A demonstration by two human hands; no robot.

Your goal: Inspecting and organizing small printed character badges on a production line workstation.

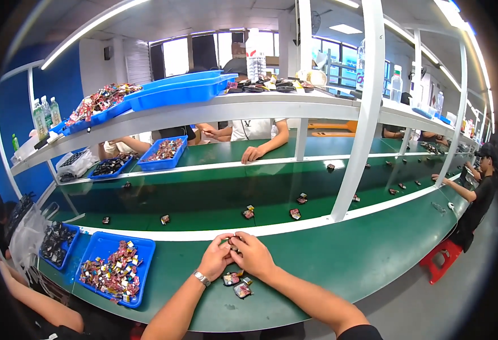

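Note:
Over the green worktop, my left hand [214, 262] and my right hand [256, 258] meet with fingers closed together. Between them they pinch a small dark electronic assembly [234, 247], mostly covered by the fingers. A metal-banded watch [202, 278] is on my left wrist. Just below the hands lie two small dark assemblies with red and silver parts, one nearer [242, 290] and one farther [232, 278]. To the left stands a blue tray [149, 256] holding a heap of small red, white and yellow parts.
A second blue tray [74, 249] with black parts stands further left. Beyond a white rail [186, 233], a dark green conveyor [215, 201] carries scattered assemblies. A white post [358, 136] rises right of centre. Co-workers sit opposite and at both sides; a red stool [443, 259] stands at right.

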